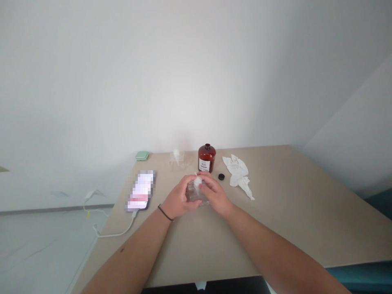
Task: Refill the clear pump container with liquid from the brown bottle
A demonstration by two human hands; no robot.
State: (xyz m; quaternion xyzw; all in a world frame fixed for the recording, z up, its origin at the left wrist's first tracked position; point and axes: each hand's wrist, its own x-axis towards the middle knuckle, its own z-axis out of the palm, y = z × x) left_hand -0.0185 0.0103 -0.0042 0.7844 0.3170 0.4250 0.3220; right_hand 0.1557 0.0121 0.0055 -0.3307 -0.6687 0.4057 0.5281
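Between my hands, low over the table, is a clear square bottle [193,195] with a white top [197,182]. My left hand [180,199] wraps round its left side, fingers and thumb curled on the clear body. On the opposite side, my right hand [214,195] has its fingers closed at the white top. A brown-red bottle [207,158] with a white label and an uncapped neck stands just beyond my hands. Its neighbour on the right is a small black cap [221,177]. Parts of the clear bottle are hidden by my fingers.
A second clear square bottle with a white top [177,160] stands near the wall. Crumpled white tissue [239,171] lies to the right. At left are a phone [141,191] on a white cable [114,234] and a small green case [142,155] at the table's [275,204] corner.
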